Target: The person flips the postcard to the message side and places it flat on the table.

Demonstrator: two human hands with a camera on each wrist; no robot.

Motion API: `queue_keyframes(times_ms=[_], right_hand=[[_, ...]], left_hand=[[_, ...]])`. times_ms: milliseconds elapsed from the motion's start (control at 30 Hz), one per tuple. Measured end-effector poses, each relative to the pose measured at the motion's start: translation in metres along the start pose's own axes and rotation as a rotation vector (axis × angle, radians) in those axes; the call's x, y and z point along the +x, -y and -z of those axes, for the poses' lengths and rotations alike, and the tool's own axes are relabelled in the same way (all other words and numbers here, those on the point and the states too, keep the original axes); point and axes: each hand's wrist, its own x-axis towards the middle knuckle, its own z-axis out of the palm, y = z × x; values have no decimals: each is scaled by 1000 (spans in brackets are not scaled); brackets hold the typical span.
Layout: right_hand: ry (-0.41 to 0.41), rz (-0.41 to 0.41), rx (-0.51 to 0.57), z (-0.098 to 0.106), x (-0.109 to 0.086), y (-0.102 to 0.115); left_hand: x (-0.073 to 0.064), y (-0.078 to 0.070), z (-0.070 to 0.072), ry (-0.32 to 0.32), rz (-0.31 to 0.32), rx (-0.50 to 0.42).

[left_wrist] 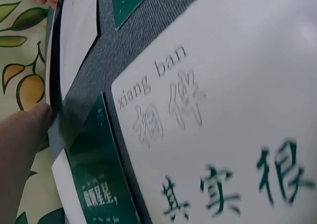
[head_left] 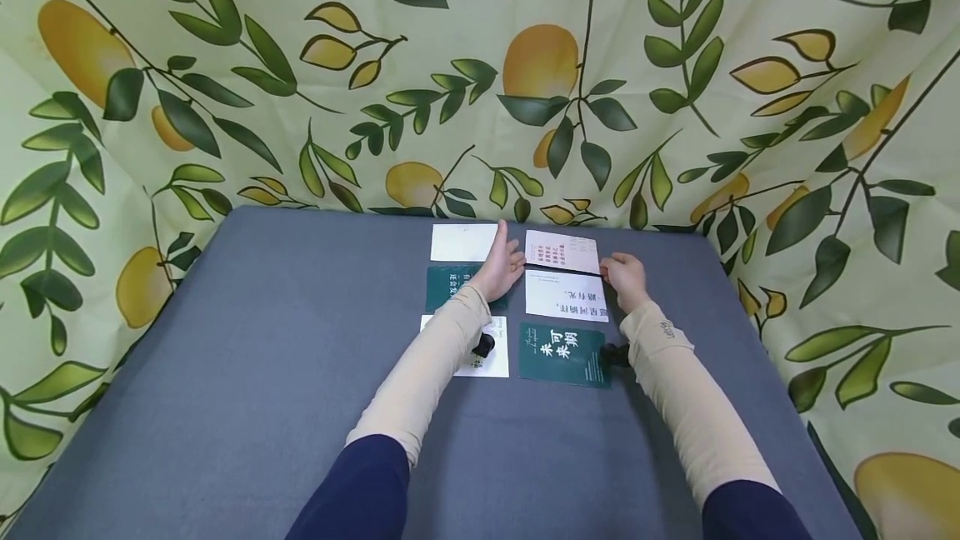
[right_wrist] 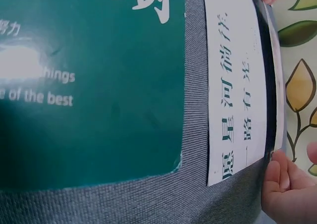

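Observation:
A white card with red writing stands in the back row on the right, its near edge raised off the cloth with a dark gap below. My right hand pinches its near right corner between thumb and fingers. At its left edge is my left hand, thumb and fingertips on the card's end; the left wrist view partly hides these fingers. Just nearer lies a white card with dark writing. A green card with white writing lies nearest on the right, below my right wrist.
A left column holds a white card at the back, a green card partly under my left hand, and a white card below my left forearm. Grey-blue cloth covers the table. A leaf-printed curtain hangs behind.

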Motion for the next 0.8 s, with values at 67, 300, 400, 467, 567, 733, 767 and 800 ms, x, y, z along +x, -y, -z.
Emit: queue_keyframes(times_ms=[67, 300, 400, 467, 567, 733, 767, 800], right_hand=[[-1, -15, 29, 1, -6, 5], [-9, 3, 68, -2, 12, -8], [-1, 24, 58, -2, 5, -5], [12, 35, 72, -1, -5, 1], [25, 56, 88, 1, -27, 14], [48, 99, 90, 3, -55, 33], [49, 110, 95, 3, -58, 37], [54, 117, 99, 3, -61, 39]], left_hand=[[-1, -2, 2, 1, 6, -2], [-7, -8, 4, 14, 18, -1], [-9, -9, 4, 12, 5, 12], [-11, -10, 3, 17, -9, 40], [-13, -10, -1, 35, -35, 134], [-14, -10, -4, 43, -118, 318], [-14, -10, -4, 39, -137, 353], [-14, -11, -4, 34, -153, 384]])
